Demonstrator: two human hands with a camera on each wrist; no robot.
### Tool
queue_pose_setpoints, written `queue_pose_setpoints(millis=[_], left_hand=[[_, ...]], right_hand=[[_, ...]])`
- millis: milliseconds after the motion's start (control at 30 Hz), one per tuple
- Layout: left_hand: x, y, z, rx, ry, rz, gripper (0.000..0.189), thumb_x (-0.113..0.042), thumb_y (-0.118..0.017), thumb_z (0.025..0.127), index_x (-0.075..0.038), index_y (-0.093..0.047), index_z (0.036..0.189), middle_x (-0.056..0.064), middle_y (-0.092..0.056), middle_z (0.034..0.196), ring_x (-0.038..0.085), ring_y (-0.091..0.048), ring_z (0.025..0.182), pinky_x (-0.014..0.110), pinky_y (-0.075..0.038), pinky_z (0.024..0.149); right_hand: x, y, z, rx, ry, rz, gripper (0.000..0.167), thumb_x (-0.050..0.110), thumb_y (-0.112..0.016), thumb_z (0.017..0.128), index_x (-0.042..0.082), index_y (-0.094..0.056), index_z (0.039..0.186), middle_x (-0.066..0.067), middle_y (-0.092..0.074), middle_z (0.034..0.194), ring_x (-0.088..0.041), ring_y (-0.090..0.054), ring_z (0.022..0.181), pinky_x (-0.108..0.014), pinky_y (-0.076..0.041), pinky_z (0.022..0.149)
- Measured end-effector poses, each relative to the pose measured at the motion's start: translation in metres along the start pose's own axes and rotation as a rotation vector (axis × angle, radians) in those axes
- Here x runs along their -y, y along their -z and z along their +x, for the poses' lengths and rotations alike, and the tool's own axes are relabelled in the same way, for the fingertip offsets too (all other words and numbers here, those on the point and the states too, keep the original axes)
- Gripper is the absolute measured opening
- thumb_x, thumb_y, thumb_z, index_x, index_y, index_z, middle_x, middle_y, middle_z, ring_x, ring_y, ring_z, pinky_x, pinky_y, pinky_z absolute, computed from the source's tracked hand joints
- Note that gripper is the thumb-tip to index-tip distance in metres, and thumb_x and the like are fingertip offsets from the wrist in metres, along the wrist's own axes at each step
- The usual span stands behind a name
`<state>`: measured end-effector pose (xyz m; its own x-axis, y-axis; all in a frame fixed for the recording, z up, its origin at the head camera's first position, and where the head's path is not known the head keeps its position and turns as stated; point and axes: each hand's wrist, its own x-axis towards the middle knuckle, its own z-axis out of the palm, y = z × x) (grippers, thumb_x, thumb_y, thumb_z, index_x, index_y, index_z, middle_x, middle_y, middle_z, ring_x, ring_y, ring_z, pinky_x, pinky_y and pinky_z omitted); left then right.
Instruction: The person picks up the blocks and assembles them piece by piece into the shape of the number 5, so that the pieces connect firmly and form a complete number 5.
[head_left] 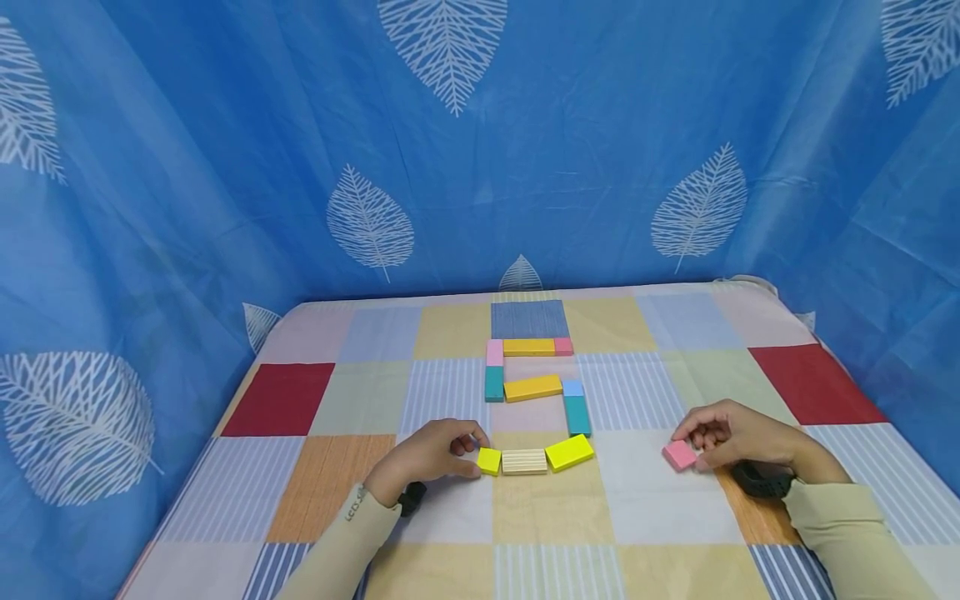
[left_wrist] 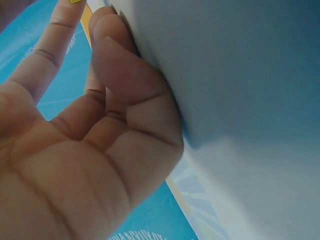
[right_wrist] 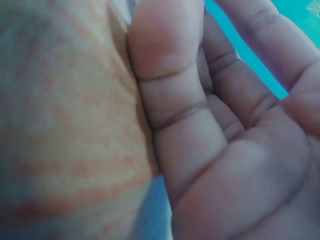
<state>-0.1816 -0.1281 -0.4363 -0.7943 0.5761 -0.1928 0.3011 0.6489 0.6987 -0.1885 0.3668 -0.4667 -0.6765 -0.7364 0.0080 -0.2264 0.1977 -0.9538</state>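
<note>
At the left end of the lowest row of blocks, my left hand has its thumb and index fingertip at a small yellow block, pinching it at its left side. In the left wrist view only a sliver of yellow shows at a fingertip, and the other fingers are curled. Beside that block lie a ribbed pale wooden block and a longer yellow block, set at a slant. Off to the right, my right hand pinches a pink block between thumb and fingers, low over the cloth.
Farther back, an orange-yellow block, a small red-pink block, a light pink block, a teal block, a second orange-yellow block, a blue block and another teal block form a bent line on the patchwork cloth.
</note>
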Motion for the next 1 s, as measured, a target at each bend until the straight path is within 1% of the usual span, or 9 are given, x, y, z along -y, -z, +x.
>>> queue_pose_setpoints(millis=[133, 367, 533, 633, 767, 833, 1000], left_hand=[[-0.001, 0.0, 0.0, -0.003, 0.007, 0.001, 0.027, -0.004, -0.089, 0.088, -0.012, -0.073, 0.108, 0.0, -0.063, 0.096, 0.019, -0.054, 0.089, 0.032, -0.049, 0.081], [0.0, -0.001, 0.0, -0.003, 0.007, -0.001, 0.028, -0.004, -0.089, 0.088, -0.012, -0.073, 0.108, -0.001, -0.062, 0.095, 0.019, -0.053, 0.088, 0.031, -0.049, 0.079], [0.002, -0.001, 0.001, -0.006, 0.008, -0.006, 0.028, -0.004, -0.09, 0.088, -0.013, -0.073, 0.108, -0.001, -0.063, 0.095, 0.019, -0.053, 0.088, 0.032, -0.049, 0.079], [0.002, -0.001, 0.001, -0.005, 0.016, -0.013, 0.028, -0.004, -0.09, 0.088, -0.012, -0.073, 0.109, -0.001, -0.062, 0.095, 0.019, -0.053, 0.088, 0.032, -0.049, 0.079], [0.002, -0.001, 0.001, -0.007, 0.024, -0.021, 0.029, -0.004, -0.09, 0.087, -0.012, -0.073, 0.109, -0.001, -0.062, 0.095, 0.019, -0.053, 0.088, 0.032, -0.049, 0.079], [0.001, -0.001, 0.0, -0.008, 0.025, -0.023, 0.028, -0.004, -0.09, 0.087, -0.012, -0.073, 0.109, -0.001, -0.062, 0.094, 0.019, -0.053, 0.088, 0.031, -0.048, 0.078], [0.001, -0.001, 0.0, -0.008, 0.018, -0.019, 0.028, -0.004, -0.09, 0.087, -0.012, -0.073, 0.109, -0.001, -0.062, 0.095, 0.019, -0.053, 0.088, 0.031, -0.048, 0.079]], right_hand=[[0.004, -0.002, 0.001, -0.026, -0.032, 0.0, 0.027, -0.009, -0.074, 0.092, -0.002, -0.075, 0.118, -0.01, -0.068, 0.09, -0.018, -0.062, 0.076, -0.026, -0.055, 0.065], [0.01, -0.005, 0.007, -0.046, -0.023, -0.028, 0.026, -0.01, -0.073, 0.093, -0.004, -0.075, 0.118, -0.014, -0.065, 0.088, -0.018, -0.061, 0.076, -0.028, -0.052, 0.06], [0.01, -0.007, 0.012, -0.068, -0.058, -0.055, 0.025, -0.007, -0.075, 0.093, -0.003, -0.075, 0.118, -0.011, -0.064, 0.086, -0.017, -0.06, 0.075, -0.027, -0.05, 0.06], [0.01, -0.008, 0.015, -0.074, -0.049, -0.066, 0.024, -0.007, -0.075, 0.094, -0.004, -0.075, 0.118, -0.008, -0.064, 0.086, -0.017, -0.059, 0.075, -0.028, -0.05, 0.06], [0.01, -0.009, 0.019, -0.075, -0.017, -0.066, 0.024, -0.01, -0.073, 0.093, -0.008, -0.073, 0.118, -0.01, -0.064, 0.085, -0.017, -0.058, 0.074, -0.03, -0.048, 0.057], [0.011, -0.01, 0.022, -0.078, -0.014, -0.064, 0.025, -0.01, -0.073, 0.093, -0.008, -0.073, 0.118, -0.011, -0.063, 0.085, -0.017, -0.058, 0.074, -0.03, -0.045, 0.053], [0.013, -0.013, 0.029, -0.09, -0.011, -0.093, 0.024, -0.007, -0.074, 0.093, -0.007, -0.074, 0.117, -0.012, -0.062, 0.086, -0.018, -0.059, 0.075, -0.03, -0.043, 0.05]])
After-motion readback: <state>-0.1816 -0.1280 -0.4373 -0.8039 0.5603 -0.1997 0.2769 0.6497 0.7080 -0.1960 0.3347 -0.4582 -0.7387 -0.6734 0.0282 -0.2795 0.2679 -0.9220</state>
